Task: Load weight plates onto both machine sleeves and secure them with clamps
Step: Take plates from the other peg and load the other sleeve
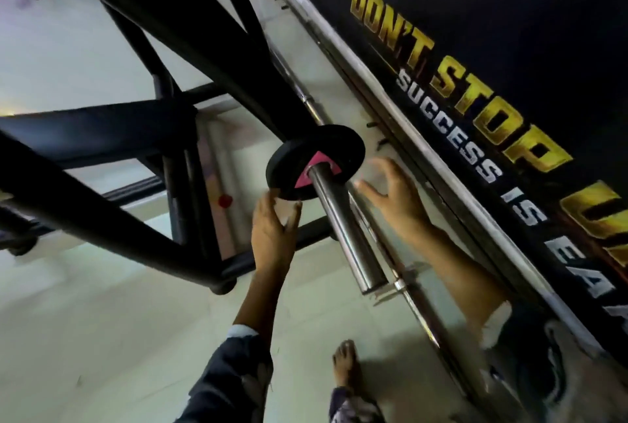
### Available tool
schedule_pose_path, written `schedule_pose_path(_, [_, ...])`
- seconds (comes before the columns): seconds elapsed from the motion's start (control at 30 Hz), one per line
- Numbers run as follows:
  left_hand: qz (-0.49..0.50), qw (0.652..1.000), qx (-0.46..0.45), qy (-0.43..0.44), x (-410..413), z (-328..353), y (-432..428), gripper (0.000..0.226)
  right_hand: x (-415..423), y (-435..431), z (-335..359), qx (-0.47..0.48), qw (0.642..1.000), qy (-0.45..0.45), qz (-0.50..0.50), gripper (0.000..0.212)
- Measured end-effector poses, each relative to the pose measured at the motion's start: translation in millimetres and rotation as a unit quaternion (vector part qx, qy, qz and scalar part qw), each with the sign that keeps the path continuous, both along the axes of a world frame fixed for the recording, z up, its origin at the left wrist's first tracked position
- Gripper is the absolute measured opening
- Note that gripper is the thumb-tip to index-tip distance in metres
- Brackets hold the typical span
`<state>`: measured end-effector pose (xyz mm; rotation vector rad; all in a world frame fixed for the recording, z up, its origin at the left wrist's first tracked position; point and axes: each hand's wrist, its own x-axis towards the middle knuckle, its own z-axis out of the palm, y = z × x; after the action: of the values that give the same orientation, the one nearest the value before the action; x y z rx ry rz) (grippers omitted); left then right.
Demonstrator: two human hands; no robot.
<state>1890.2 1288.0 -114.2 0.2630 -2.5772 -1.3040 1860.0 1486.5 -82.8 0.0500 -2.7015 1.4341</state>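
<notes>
A small black weight plate [314,160] with a pink centre label sits at the inner end of a chrome machine sleeve [343,232] that points toward me. My left hand [273,234] is just below the plate's lower edge, fingers spread, fingertips at or near the rim. On the other side of the sleeve, my right hand [394,196] hovers open and blurred, a little apart from the plate. No clamp shows in either hand.
The machine's black frame [190,31] crosses the upper left. A dark wall banner [492,99] with yellow and white lettering runs along the right. Long steel bars [370,116] lie on the pale tiled floor beside the wall. My bare foot [346,365] stands near the bottom.
</notes>
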Motion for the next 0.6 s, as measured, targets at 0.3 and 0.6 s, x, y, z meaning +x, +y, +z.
schedule_pose_path(0.3, [-0.069,0.988,0.133,0.040,-138.3,-65.0,-32.9,0.038,-155.3,-5.5,-100.2,-0.164,0.986,-0.026,0.004,0.037])
schedule_pose_path(0.6, [-0.007,0.985,0.114,0.132,-109.1,-74.5,-19.5,0.031,-129.4,-3.1,-104.0,-0.201,0.979,0.032,-0.018,0.041])
